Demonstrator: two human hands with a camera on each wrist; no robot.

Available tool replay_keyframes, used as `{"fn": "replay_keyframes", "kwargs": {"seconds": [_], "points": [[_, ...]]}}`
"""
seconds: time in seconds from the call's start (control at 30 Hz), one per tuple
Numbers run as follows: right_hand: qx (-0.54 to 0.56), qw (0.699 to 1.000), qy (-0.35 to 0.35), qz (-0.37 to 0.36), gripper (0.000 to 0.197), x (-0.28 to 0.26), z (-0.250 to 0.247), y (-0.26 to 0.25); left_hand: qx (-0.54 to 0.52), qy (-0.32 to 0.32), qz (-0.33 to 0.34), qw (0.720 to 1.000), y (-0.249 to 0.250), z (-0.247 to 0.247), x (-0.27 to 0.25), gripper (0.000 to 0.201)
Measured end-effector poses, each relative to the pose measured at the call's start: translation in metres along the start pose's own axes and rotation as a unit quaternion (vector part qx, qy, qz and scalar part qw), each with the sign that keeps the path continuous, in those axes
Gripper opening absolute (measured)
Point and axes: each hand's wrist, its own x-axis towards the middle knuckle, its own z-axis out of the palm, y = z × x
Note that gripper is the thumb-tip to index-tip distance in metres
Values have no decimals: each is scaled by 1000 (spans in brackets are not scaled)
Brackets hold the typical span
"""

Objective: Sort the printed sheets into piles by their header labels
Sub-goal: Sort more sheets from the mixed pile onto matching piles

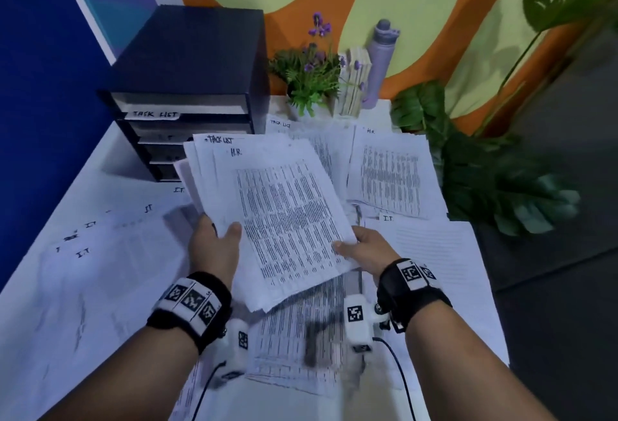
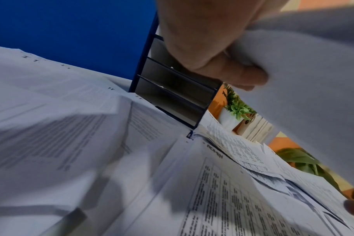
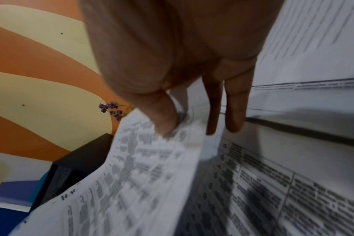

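Observation:
I hold a fanned stack of printed sheets (image 1: pixel 277 206) above the table. Its top sheet is headed "H.R." and a sheet behind it reads "TASK LIST". My left hand (image 1: pixel 214 246) grips the stack's left lower edge (image 2: pixel 293 79), thumb on top. My right hand (image 1: pixel 359 248) pinches the top H.R. sheet (image 3: pixel 141 167) at its right lower edge, thumb over, fingers (image 3: pixel 234 102) under. On the table lie an H.R. pile (image 1: pixel 391 173) at back right, a Task List sheet (image 1: pixel 287 126) behind it, I.T. sheets (image 1: pixel 110 246) on the left and one I.T. sheet (image 1: pixel 431 253) on the right.
A dark drawer unit (image 1: pixel 187 93) with a "TASK LIST" label stands at back left. A potted plant (image 1: pixel 311 79), a book block (image 1: pixel 352 82) and a lilac bottle (image 1: pixel 379 62) line the wall. Large leaves (image 1: pixel 485 179) overhang the table's right edge. More printed sheets (image 1: pixel 301 337) lie under my wrists.

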Motion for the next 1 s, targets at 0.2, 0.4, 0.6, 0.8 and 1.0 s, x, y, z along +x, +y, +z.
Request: {"fn": "replay_keyframes", "kwargs": {"seconds": [0.2,0.4,0.6,0.8,1.0], "points": [[9,966,254,43,19,29,-51,20,21,11,10,1000,5,30,-2,19],[70,930,358,36,68,50,-112,21,60,2,-4,998,-6,38,0,15],[-53,928,368,40,40,77,-148,31,59,-25,-32,997,-2,39,-6,18],[-199,916,346,48,36,83,-152,23,40,-64,-52,996,-7,34,-7,15],[43,997,64,-14,26,47,-68,6,-17,-77,-63,995,-12,33,-9,21]]}}
